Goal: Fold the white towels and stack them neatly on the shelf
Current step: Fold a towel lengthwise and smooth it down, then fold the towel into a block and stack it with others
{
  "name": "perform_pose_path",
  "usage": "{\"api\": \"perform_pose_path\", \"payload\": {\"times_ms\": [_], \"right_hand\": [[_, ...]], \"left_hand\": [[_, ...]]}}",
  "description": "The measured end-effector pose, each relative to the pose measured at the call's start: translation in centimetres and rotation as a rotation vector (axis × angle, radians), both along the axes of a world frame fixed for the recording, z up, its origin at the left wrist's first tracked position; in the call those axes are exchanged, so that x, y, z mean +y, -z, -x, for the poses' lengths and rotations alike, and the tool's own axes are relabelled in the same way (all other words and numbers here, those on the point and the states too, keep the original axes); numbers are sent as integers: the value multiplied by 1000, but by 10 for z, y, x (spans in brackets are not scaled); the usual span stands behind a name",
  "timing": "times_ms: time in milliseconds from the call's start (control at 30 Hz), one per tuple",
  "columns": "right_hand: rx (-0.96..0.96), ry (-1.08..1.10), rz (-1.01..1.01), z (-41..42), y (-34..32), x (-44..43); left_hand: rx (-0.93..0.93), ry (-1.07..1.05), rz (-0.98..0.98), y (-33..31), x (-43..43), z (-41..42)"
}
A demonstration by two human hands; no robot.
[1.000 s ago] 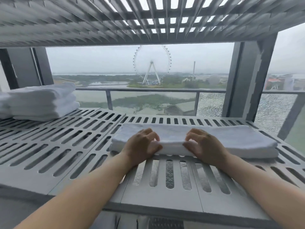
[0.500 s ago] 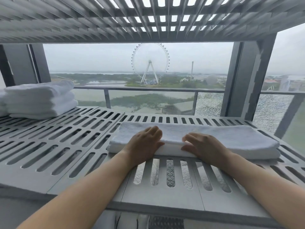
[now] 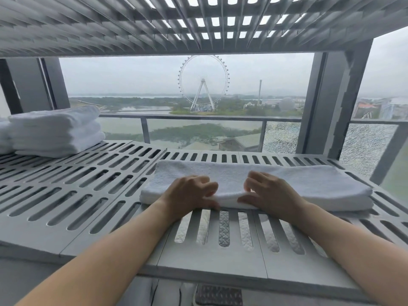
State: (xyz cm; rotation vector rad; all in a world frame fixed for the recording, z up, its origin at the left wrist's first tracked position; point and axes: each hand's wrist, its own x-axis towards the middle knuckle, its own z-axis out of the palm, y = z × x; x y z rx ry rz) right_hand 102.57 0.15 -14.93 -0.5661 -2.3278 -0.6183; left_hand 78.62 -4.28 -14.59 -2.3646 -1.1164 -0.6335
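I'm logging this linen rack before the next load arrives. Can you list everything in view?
folded towel: one, white, lying lengthwise at the front right of the shelf, under both hands
towel stack: one, white, back left of the shelf
second pile: one, white, cut off at the left edge
shelf: one, grey, slotted, bearing the towels
upper shelf: one, grey, slotted, overhead
post: one, grey, back right
railing: one, grey, outside behind the shelf
Ferris wheel: one, white, far off, centre
left hand: one, grips the folded towel's near edge
right hand: one, grips the same edge, beside the left hand
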Motion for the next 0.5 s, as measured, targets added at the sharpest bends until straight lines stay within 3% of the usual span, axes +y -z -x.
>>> {"api": "perform_pose_path", "payload": {"times_ms": [200,500], "right_hand": [[-3,-32,24,0,-1,-2],[-56,2,116,-2,-3,-3]], "left_hand": [[-23,-72,38,4,5,-1],[-41,-7,-16,5,4,2]]}}
